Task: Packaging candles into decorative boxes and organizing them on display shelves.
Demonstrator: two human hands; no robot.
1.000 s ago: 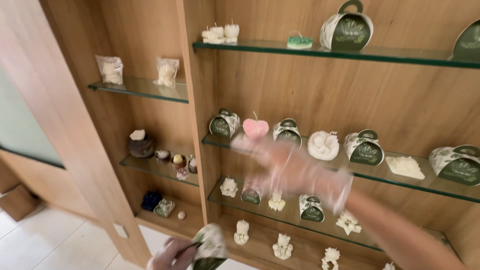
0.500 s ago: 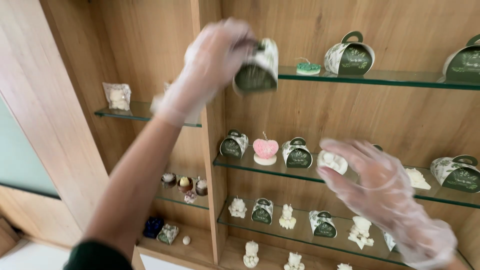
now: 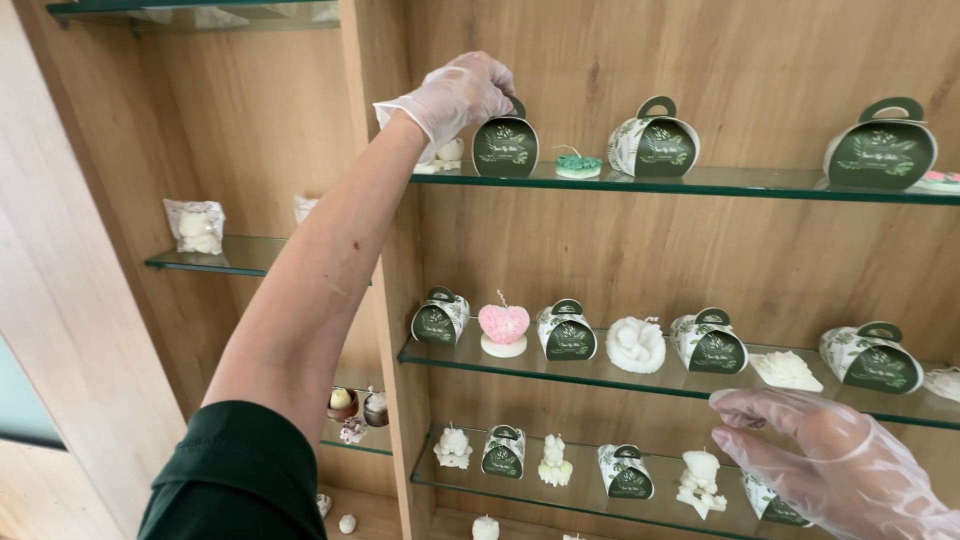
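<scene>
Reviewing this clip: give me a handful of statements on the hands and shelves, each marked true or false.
1. The left hand grips a green gift box standing on the top glass shelf. True.
2. The right hand holds the pink heart candle. False: its grip is empty and open, low at the right; the candle stands on the middle shelf.
3. Both hands wear clear gloves. True.
4. The small green candle sits on the lowest shelf. False: it sits on the top shelf, just right of the held box.
</scene>
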